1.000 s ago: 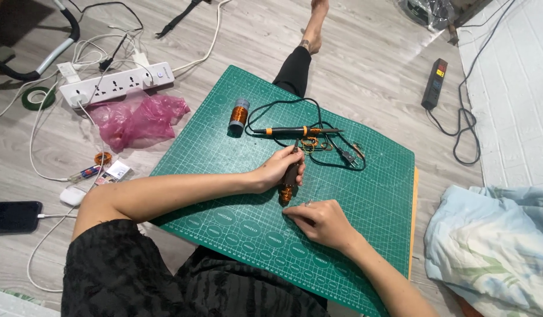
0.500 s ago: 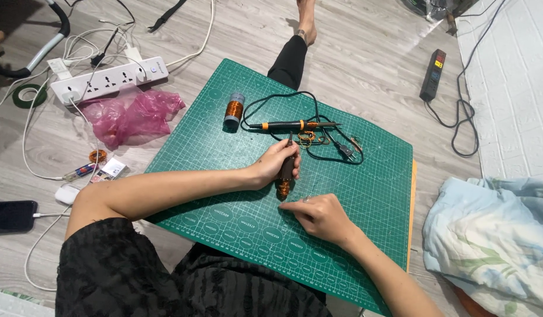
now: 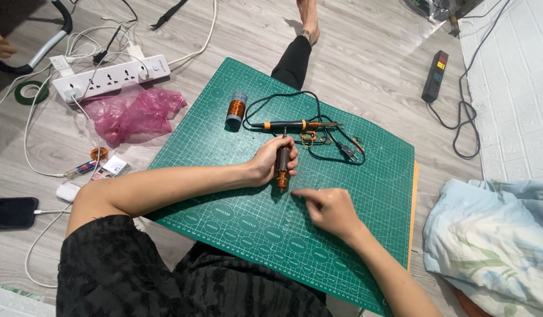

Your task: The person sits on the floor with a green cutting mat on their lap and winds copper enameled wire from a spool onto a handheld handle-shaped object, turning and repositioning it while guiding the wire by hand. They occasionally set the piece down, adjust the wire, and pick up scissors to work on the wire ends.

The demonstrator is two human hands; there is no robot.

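Note:
My left hand (image 3: 270, 161) grips a small dark cylinder with a copper winding at its near end, a motor rotor (image 3: 282, 167), held against the green cutting mat (image 3: 236, 205). My right hand (image 3: 330, 210) rests on the mat just right of the rotor's copper end, fingers pinched together near it; anything between them is too thin to see. Beyond the hands lie a soldering iron (image 3: 295, 124) with a black and orange handle, its black cord and plug (image 3: 345, 151), and an upright spool of copper wire (image 3: 236, 109).
On the wooden floor to the left are a white power strip (image 3: 110, 76), a pink plastic bag (image 3: 136, 113), a roll of green tape (image 3: 30, 92), small parts and a black phone (image 3: 10, 212). A black power strip (image 3: 434, 76) lies at far right, a light blue cloth (image 3: 494, 235) near right.
The view has shifted slightly. My left hand keeps its hold on the rotor; my right hand stays pinched beside its copper end, with only small movement.

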